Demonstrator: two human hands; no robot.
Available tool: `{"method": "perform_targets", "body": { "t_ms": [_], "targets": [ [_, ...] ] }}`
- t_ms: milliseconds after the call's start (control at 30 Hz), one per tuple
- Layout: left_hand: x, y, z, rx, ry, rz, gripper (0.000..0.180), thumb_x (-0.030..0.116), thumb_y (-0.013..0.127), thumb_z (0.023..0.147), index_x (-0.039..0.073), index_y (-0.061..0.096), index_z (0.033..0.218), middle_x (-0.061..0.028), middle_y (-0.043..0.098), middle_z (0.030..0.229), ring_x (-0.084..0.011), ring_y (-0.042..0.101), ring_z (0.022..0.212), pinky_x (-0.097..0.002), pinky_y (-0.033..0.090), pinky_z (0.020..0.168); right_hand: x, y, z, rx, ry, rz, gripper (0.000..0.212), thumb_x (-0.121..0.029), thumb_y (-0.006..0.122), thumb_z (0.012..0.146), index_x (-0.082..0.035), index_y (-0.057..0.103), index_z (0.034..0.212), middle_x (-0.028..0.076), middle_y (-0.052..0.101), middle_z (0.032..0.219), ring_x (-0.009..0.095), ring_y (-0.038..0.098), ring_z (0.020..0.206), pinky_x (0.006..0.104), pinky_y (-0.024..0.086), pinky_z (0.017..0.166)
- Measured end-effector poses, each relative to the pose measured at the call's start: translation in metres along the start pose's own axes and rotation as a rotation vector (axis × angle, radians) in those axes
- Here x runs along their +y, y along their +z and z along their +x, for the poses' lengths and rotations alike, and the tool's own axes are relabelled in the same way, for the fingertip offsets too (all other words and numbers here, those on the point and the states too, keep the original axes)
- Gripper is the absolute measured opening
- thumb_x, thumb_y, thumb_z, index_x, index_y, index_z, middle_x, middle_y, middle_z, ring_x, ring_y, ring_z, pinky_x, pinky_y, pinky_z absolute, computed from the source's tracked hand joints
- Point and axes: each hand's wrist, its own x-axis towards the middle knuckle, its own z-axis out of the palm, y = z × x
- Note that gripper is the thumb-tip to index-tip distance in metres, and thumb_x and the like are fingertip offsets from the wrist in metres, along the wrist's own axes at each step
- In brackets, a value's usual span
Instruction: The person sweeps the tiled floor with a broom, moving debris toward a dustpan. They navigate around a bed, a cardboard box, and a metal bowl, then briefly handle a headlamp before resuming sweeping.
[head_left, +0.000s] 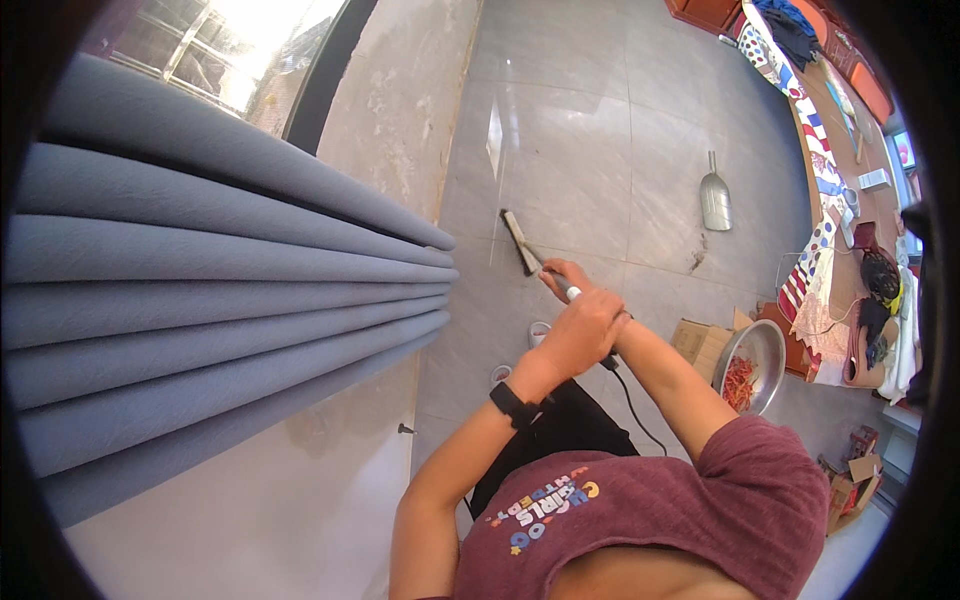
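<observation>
Brush (pixel 519 243): on or just above the floor (pixel 570 150), ahead of the hands.
Right hand (pixel 566 276): fingers wrapped around the handle (pixel 563 284), farther forward.
Left hand (pixel 588 325): fingers closed on it behind.
Brushing: seemingly in hand; next stroke needs a firm grip.
Shirt (pixel 640 500): multicoloured printed lettering (pixel 545 512).

Your left hand (pixel 588 325) partly hides the handle (pixel 562 284); red bits (pixel 739 383) in the bowl (pixel 770 360) are too small to tell.
</observation>
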Motion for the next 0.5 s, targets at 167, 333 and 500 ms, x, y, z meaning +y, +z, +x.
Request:
{"method": "perform_targets", "body": {
  "t_ms": [167,333,500],
  "targets": [
    [0.017,0.006,-0.010,-0.067,0.243,0.116,0.019,0.010,0.065,0.082,0.003,0.053,0.069,-0.0127,0.054,0.066,-0.0301,0.056,0.064,-0.0396,0.045,0.061,0.005,-0.025,0.000,-0.162,0.310,0.306,0.028,-0.018,0.070,0.083,0.001,0.058,0.101,0.016,0.059,0.108,0.031,0.059,0.097,0.0360,0.050,0.079],
    [0.023,0.004,0.001,0.082,0.457,0.106,0.024,0.012,0.066,0.078,0.006,0.047,0.065,-0.0082,0.045,0.055,-0.0270,0.050,0.050,-0.0377,0.041,0.048,0.006,-0.040,-0.005,-0.130,0.335,0.342,0.040,-0.016,0.067,0.085,0.005,0.051,0.115,0.016,0.054,0.123,0.027,0.056,0.112,0.0328,0.052,0.084],
    [0.027,-0.001,0.016,0.002,0.626,0.022,0.027,0.011,0.068,0.077,0.007,0.046,0.061,-0.0052,0.044,0.053,-0.0221,0.049,0.048,-0.0335,0.039,0.047,-0.009,-0.046,0.017,-0.024,1.136,1.373,0.050,-0.026,0.056,0.092,0.011,0.040,0.122,0.024,0.051,0.123,0.031,0.061,0.104,0.0364,0.056,0.080]
  ]
}}
